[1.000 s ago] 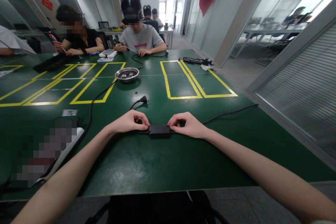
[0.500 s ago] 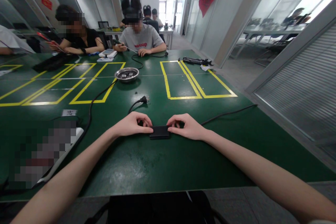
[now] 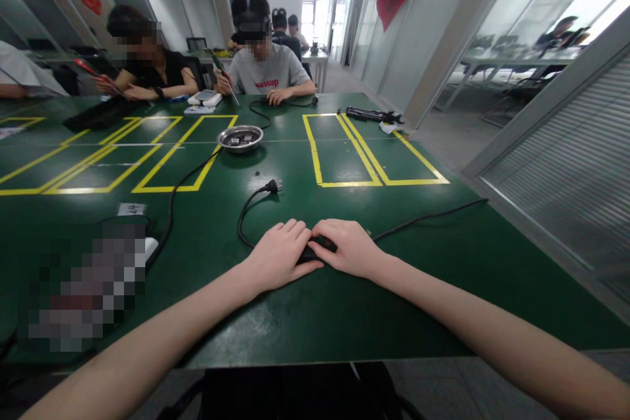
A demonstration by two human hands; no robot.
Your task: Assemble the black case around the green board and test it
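A flat black rectangular box (image 3: 310, 254) lies on the green table (image 3: 305, 321), mostly covered by my hands. My left hand (image 3: 283, 252) lies over its left part, with the thumb along the near edge and the fingers bent over the top. My right hand (image 3: 347, 246) grips its right part between thumb and curled fingers, its fingertips meeting the left ones. A black cord with a plug (image 3: 270, 187) loops out from behind my left hand. Another black cable (image 3: 428, 215) runs right from behind my right hand. Whether either joins the box is hidden.
A metal bowl (image 3: 240, 138) with small metal parts stands further back. Yellow tape (image 3: 348, 184) marks rectangles on the table. A white power strip (image 3: 150, 251), partly blurred out, lies left. A black folded stand (image 3: 369, 115) rests at the far right. Co-workers sit opposite.
My left hand has moved right from the box's left edge to lie over it. My right hand has closed in at its right side. A co-worker opposite has raised a screwdriver-like tool.
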